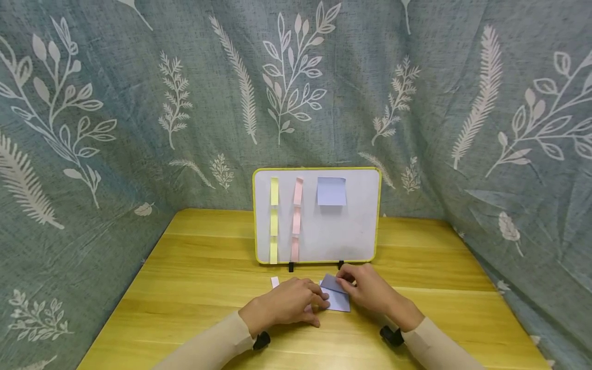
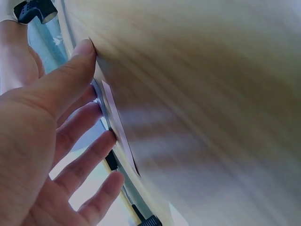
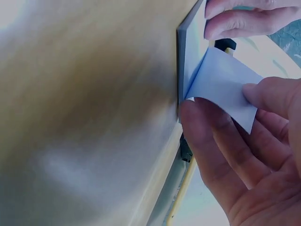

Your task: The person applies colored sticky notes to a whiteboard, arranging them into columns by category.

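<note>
On the table, a pad of blue-purple sticky notes lies between the two hands. My right hand pinches its top sheet between thumb and fingers. In the right wrist view this sticky note bends up from the pad, one edge still against it. My left hand rests its fingertips on the pad's left side, holding nothing in its grasp. In the left wrist view its fingers are spread and fairly straight. A thin pinkish pad lies beside them, mostly hidden in the head view.
A yellow-framed whiteboard stands behind the hands on black feet. It bears a column of yellow strips, a column of pink strips and one blue-purple note. A small pale strip shows behind the left hand.
</note>
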